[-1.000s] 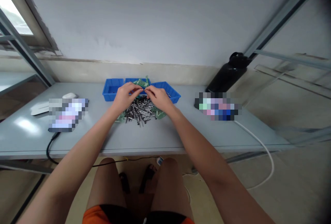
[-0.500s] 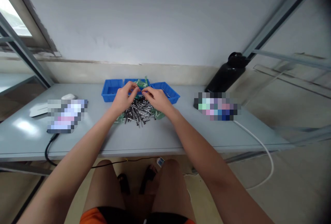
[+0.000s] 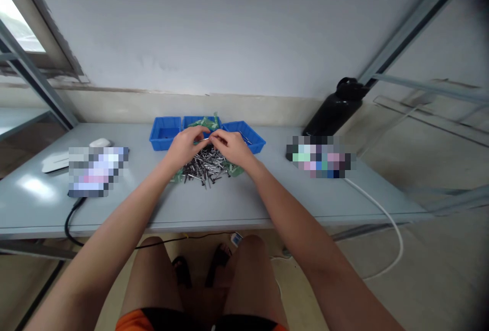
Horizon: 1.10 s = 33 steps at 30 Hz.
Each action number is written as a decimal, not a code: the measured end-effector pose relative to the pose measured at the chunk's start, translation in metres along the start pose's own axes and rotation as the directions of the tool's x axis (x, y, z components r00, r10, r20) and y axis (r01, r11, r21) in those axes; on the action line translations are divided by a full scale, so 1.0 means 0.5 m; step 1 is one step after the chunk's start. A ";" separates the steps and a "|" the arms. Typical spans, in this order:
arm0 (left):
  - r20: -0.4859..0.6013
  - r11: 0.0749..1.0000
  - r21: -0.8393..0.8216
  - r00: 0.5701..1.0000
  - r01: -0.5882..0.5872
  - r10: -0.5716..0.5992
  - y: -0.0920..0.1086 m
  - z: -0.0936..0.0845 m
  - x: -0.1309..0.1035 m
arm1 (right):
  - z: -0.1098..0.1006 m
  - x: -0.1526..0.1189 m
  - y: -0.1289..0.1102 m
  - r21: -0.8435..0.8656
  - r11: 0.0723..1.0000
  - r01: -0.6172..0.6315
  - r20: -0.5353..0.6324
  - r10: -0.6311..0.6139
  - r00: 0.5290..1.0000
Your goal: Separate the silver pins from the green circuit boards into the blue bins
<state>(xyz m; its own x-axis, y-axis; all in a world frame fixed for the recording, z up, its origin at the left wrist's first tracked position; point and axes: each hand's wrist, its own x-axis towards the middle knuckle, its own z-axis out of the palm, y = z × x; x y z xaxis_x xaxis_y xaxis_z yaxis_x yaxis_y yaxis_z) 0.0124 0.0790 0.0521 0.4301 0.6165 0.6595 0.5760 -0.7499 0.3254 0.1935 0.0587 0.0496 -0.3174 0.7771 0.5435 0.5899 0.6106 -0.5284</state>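
My left hand (image 3: 186, 143) and my right hand (image 3: 229, 145) meet fingertip to fingertip above a pile of metal screws (image 3: 206, 167). A thin shiny piece, seemingly a screw, shows between the left fingers, its end towards the right fingertips. The right thumb and fingers are pinched together; what they hold is too small to make out. Green plastic wrap lies under the pile's edges. Behind the hands stand three blue trays: the left one (image 3: 161, 143), the middle one (image 3: 192, 120) with green plastic (image 3: 206, 123) in it, and the right one (image 3: 258, 146) with a few screws.
A black bottle (image 3: 334, 112) stands at the back right, near a blurred-out device (image 3: 319, 160) with a white cable (image 3: 382, 209). On the left are a blurred-out phone (image 3: 100, 170) on a black cable and a white case (image 3: 100, 143). The wall rises behind the table (image 3: 229, 203).
My left hand has dropped slightly and moved right, closer to the right fingertips. The thin shiny piece between the fingers now shows more clearly. My right hand has barely moved.
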 end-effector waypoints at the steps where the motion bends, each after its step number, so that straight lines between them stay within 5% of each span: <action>1: 0.005 1.000 -0.005 1.000 0.006 -0.006 0.001 0.000 0.000 | 0.000 0.000 0.000 0.010 1.000 0.004 -0.002 -0.004 1.000; 11: 0.007 0.999 0.005 0.999 0.039 -0.039 0.012 -0.008 -0.001 | -0.011 0.004 0.009 0.055 0.997 -0.056 -0.147 0.064 0.987; 21: 0.027 0.998 0.039 0.998 0.052 -0.053 0.008 -0.004 0.000 | -0.008 0.004 0.010 0.086 0.995 -0.056 -0.166 0.070 0.984; 33: -0.137 0.994 -0.031 0.985 0.101 -0.104 -0.010 0.006 0.002 | -0.003 0.006 0.023 -0.032 0.997 -0.076 -0.050 0.075 0.996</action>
<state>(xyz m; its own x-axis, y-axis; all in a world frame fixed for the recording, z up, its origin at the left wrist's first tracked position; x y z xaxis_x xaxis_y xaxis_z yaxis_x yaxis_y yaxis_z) 0.0120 0.0843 0.0493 0.2685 0.6527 0.7085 0.5947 -0.6909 0.4111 0.2007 0.0678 0.0461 -0.2353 0.8119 0.5343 0.6358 0.5444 -0.5471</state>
